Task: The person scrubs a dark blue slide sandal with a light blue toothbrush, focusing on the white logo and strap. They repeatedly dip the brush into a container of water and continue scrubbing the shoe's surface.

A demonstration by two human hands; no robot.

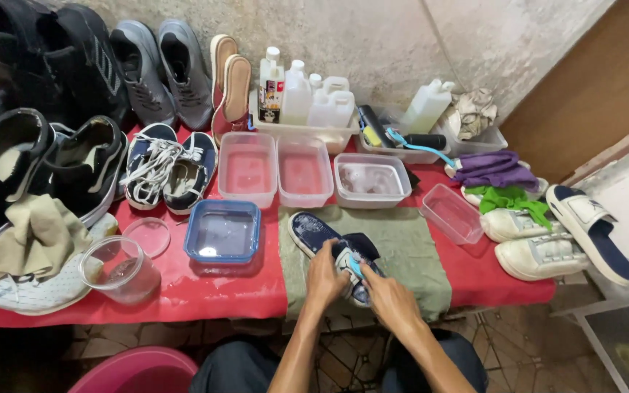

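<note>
- At the bottom centre of the frame, the left hand [325, 275] had its fingers clenched around the side of a dark blue shoe [333, 247], steadying it
- The right hand [387, 297] gripped a small light-blue brush [356, 268], its fingers wrapped about the handle and its head pressed on the shoe's upper
- The shoe lay on a green cloth [409, 255] spread over the red surface [205, 291], just below centre
- Left of the cloth sat a blue-rimmed container [223, 231], and further left a clear round jar [121, 269] with its lid [147, 236] beside it
- At the right edge lay white sneakers [540, 255] and a navy slide sandal [591, 229]
- Behind the shoe, three clear tubs [303, 175] stood in a row in mid-frame
- In the upper centre, white bottles [307, 98] stood in a tray by the wall
- Dark and grey shoes [161, 69] filled the upper left
</note>
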